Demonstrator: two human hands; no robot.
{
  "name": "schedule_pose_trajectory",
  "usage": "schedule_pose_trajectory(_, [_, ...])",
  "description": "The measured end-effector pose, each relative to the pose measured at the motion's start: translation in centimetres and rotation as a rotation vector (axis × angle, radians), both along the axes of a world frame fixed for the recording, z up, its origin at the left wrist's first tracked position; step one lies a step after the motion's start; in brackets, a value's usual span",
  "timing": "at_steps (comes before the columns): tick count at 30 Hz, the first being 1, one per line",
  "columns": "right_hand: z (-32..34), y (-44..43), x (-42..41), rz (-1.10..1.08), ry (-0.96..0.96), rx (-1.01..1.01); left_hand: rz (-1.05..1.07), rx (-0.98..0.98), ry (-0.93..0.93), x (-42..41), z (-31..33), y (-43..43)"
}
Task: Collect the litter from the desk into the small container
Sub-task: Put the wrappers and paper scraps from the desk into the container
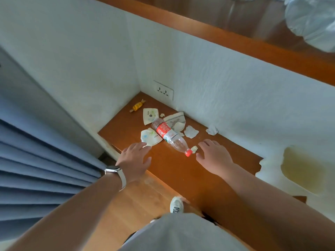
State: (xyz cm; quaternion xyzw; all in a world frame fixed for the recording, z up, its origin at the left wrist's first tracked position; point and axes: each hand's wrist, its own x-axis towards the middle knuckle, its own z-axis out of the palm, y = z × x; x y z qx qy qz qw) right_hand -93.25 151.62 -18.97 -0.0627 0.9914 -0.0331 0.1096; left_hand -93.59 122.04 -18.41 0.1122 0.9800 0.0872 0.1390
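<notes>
Seen from above: a wooden desk [174,167] set in a white-walled corner, strewn with litter, and two bare hands stretched over its near half. Left hand [135,157], palm down, fingers spread and loosely extended, holding nothing, fingertips at the edge of a crumpled white wrapper with faint blue and green print [150,137]; a white-strapped watch [116,172] on that wrist. Right hand [214,153], likewise open and empty, fingers fanned, hovering just right of a clear plastic bottle [169,136] lying on its side. Bottle empty by the look of it, red label around the middle, red cap [188,153] pointing toward the camera, a small scrap of white paper [194,149] just beside the cap. Behind the bottle, more white wrappers: one with a dark flower mark [150,115], another partly under the bottle's base [176,119], plus a torn white piece [191,131] to the right and a crumpled tissue [212,130] against the wall. Farther back near the corner, a yellow wrapped candy [137,105], well apart from the rest. On the wall above it, a white double socket [163,90]. Blue curtain [36,160] at left, stained white cloth [299,171] over the desk's right end, white shoe [176,204] on the wooden floor below. No small container visible anywhere in view.
</notes>
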Motion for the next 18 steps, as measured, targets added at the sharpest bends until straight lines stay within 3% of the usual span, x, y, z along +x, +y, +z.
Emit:
schedule_pose_trajectory(8, [-4.1, 3.0, -2.8, 0.013, -0.077, -0.080, 0.368, 0.159, -0.108, -3.7, -1.8, 2.2])
schedule_pose_trajectory(18, [-7.5, 3.4, -5.4, 0.124, -0.077, -0.188, 0.434, 0.168, -0.126, -8.2, -3.8, 3.7])
